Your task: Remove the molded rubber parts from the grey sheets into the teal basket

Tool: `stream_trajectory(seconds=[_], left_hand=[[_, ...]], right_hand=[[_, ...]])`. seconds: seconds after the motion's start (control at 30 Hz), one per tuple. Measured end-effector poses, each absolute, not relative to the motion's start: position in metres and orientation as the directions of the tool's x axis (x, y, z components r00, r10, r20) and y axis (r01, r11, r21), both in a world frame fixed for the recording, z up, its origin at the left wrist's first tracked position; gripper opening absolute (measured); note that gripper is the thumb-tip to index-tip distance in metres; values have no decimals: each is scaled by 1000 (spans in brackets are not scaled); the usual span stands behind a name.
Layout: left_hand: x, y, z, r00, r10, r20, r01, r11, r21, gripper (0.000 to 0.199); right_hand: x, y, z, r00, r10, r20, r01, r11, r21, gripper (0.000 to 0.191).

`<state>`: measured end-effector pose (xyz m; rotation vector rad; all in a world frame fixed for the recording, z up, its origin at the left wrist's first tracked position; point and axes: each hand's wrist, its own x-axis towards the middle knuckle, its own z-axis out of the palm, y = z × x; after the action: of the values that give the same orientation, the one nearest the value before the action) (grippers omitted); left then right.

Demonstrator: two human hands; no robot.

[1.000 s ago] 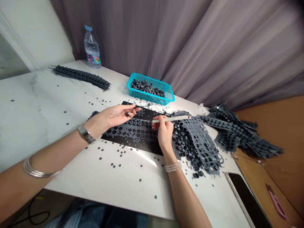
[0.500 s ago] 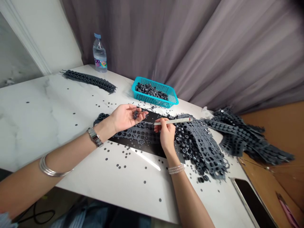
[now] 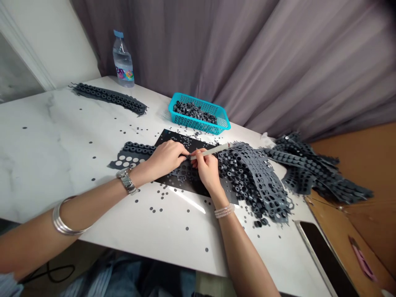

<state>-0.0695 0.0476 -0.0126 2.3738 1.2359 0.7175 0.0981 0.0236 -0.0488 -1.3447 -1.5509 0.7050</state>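
Observation:
My right hand [image 3: 206, 165] grips a pale stick-like tool [image 3: 216, 149], its tip pointing left at my left fingertips. Palm down over the dark rubber sheet with round holes [image 3: 131, 158], my left hand [image 3: 168, 156] has its fingers pinched together near the tool's tip; what they hold is hidden. Beneath both hands lies a black mat [image 3: 165, 138] sprinkled with small dark discs. Just right of my right hand is a pile of black rings [image 3: 239, 175], partly covered by a grey perforated sheet [image 3: 261, 175].
A turquoise basket [image 3: 222, 121] of black pieces stands behind the mat. A water bottle [image 3: 124, 66] and a ringed strip [image 3: 108, 97] are at the back left. To the right are tangled rubber strips [image 3: 309, 169], a phone [image 3: 324, 255] and a pink cutter [image 3: 361, 260].
My left hand has turned from palm up with spread fingers to palm down, its fingers closing beside the tool's tip. The tool has shifted left with my right hand. The view has moved slightly.

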Motion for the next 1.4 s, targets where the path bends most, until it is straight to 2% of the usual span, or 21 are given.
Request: stream_trajectory(seconds=[0.07, 0.3, 0.53, 0.6, 0.67, 0.73, 0.77, 0.83, 0.87, 0.93, 1.1, 1.23, 1.4], left_hand=[[-66, 46, -13, 514, 820, 253, 675, -568, 470, 22], [-57, 47, -16, 517, 826, 224, 738, -562, 373, 21], [-60, 46, -13, 527, 819, 226, 710, -570, 413, 23], [-69, 49, -6, 503, 829, 246, 676, -554, 486, 18], [-82, 55, 1, 360, 900, 248, 567, -422, 707, 13], [-94, 65, 5, 188, 977, 96, 247, -142, 959, 10], [-99, 70, 5, 176, 984, -35, 35, 29, 999, 6], [-105, 79, 2, 272, 928, -254, -294, 331, 896, 5], [-105, 81, 0, 329, 890, -317, -384, 432, 816, 9], [-103, 83, -3, 386, 842, -377, -465, 530, 709, 13], [-90, 73, -3, 413, 819, -398, -535, 572, 622, 15], [-84, 68, -2, 403, 828, -391, -567, 561, 604, 14], [-81, 66, -4, 382, 864, -328, -567, 499, 655, 14]], right_hand=[[98, 24, -48, 23, 956, 291, 445, 251, -859, 36], [95, 23, -45, -2, 945, 326, 530, 278, -802, 36], [88, 21, -44, -9, 913, 407, 664, 309, -680, 31], [87, 22, -45, 21, 917, 399, 667, 285, -688, 29], [87, 23, -47, 47, 925, 378, 644, 261, -719, 30], [88, 24, -49, 74, 935, 346, 575, 243, -781, 32], [89, 24, -50, 92, 941, 325, 523, 232, -820, 33], [92, 26, -50, 143, 951, 275, 399, 199, -895, 33], [94, 26, -50, 176, 952, 249, 334, 180, -925, 32], [97, 28, -49, 242, 948, 206, 214, 155, -965, 30], [102, 32, -46, 316, 933, 175, 40, 172, -984, 25], [102, 32, -47, 314, 932, 179, 48, 173, -984, 27], [102, 33, -47, 310, 931, 190, 41, 187, -982, 29]])
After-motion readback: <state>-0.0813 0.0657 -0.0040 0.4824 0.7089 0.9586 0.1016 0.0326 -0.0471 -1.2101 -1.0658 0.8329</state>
